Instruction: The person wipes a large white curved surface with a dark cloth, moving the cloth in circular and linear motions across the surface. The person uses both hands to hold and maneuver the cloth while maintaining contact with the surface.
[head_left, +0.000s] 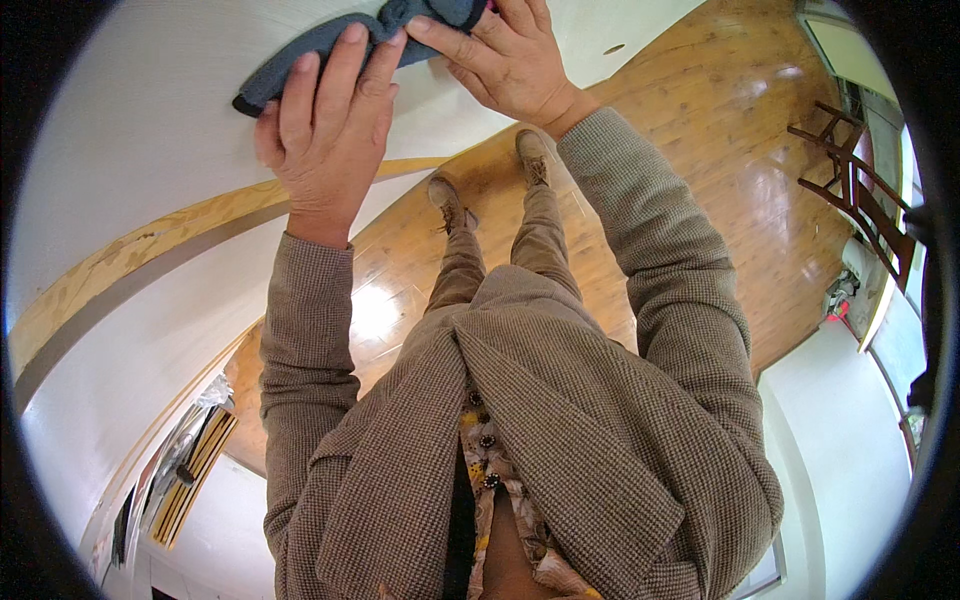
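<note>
A blue-grey piece of soft cloth (300, 64) with black edging lies bunched on a white tabletop (150, 112) at the top of the view. My left hand (330, 131) has its fingertips on the cloth's left and middle part, its thumb by the near edge. To the right, my right hand (514, 64) grips the cloth, its thumb at a fold in the middle. The cloth's far right end is cut off by the picture's edge, where a speck of pink shows.
The tabletop has a bare wood edge (157, 240) and a small oval hole (613, 49). Below stretches a wooden floor (697, 150). A dark wooden chair (851, 169) is at the right. Striped wooden slats (196, 476) stand at lower left.
</note>
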